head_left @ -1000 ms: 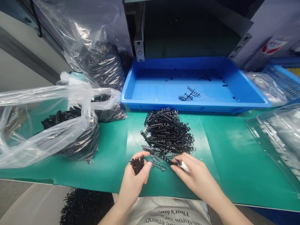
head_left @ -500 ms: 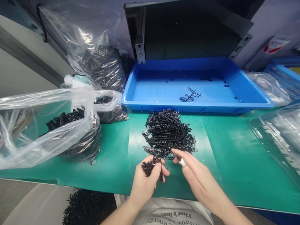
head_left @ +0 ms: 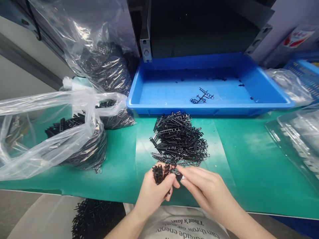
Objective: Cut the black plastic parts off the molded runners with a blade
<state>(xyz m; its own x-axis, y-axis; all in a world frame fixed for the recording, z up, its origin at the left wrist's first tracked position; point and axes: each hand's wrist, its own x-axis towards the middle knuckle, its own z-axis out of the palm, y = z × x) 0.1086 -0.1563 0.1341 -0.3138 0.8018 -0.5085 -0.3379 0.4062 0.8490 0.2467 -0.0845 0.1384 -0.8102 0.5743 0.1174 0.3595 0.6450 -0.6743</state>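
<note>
My left hand (head_left: 153,194) is closed round a small bundle of black plastic parts (head_left: 159,172) at the near edge of the green mat. My right hand (head_left: 203,191) meets it from the right, its fingertips pinched on a black part sticking out of that bundle. Just beyond both hands lies a loose pile of black comb-like plastic strips (head_left: 179,139). A blue tray (head_left: 269,99) stands behind the pile, with one black strip (head_left: 201,96) and a few small bits in it.
Clear plastic bags of black parts (head_left: 72,142) lie at the left, a taller bag (head_left: 104,63) behind them. Clear blister trays (head_left: 296,139) sit at the right. More black parts (head_left: 94,219) lie below the table edge. A dark machine opening rises behind the tray.
My left hand shifted right with its bundle, and my right hand drew in leftward until the fingertips of both met over a part. The camera tipped slightly.
</note>
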